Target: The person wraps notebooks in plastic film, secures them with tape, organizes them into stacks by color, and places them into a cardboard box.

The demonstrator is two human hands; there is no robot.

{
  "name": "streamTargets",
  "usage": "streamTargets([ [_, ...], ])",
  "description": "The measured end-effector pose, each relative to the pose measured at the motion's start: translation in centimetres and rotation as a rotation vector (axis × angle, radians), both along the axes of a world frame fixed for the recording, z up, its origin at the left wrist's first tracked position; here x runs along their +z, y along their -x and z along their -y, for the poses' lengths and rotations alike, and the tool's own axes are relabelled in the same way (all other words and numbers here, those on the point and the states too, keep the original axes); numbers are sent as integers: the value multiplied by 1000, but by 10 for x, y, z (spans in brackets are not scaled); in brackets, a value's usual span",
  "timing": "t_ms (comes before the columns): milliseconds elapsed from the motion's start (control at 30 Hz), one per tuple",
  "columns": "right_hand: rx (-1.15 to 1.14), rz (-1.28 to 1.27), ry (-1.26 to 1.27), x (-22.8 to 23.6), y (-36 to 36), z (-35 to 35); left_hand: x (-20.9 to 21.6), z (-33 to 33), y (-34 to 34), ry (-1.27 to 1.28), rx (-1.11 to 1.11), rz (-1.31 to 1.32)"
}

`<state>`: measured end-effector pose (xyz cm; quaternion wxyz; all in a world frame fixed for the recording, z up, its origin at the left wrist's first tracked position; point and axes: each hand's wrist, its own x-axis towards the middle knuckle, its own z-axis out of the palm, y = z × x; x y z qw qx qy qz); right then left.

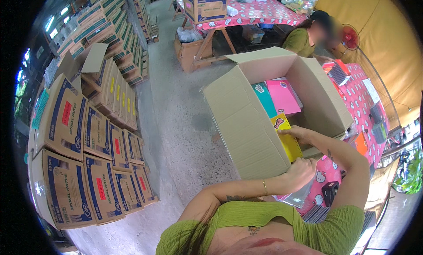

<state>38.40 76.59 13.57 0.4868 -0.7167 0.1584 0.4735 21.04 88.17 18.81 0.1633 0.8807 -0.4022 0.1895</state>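
A large open cardboard box (249, 123) stands in front of me with its flaps spread. Inside lie a teal notebook (263, 98) and a pink notebook (285, 96), side by side. A yellow notebook (288, 142) slants at the box's near side, its cover decorated with a picture. My right hand (297, 134) grips its upper edge, with the fingers partly hidden. My left hand (302, 171) is closed at the notebook's near end, by the box's rim; its curled fingers hide what they hold. Clear plastic (296, 195) lies under the left wrist.
Stacked cartons (66, 189) line the left side. Another person (302, 39) in green sits beyond the box, handling notebooks on the pink patterned table (324, 178). A red fan (350, 37) stands behind. Farther back, a second table (246, 12) bears a carton (205, 6).
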Motion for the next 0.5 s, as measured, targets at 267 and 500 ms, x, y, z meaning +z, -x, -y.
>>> streamTargets([
  [267, 179, -50, -88, -57, -32, 44, -10, 8, 1, 40, 15, -36],
  [500, 130, -45, 30, -17, -37, 39, -8, 2, -2, -4, 55, -67],
])
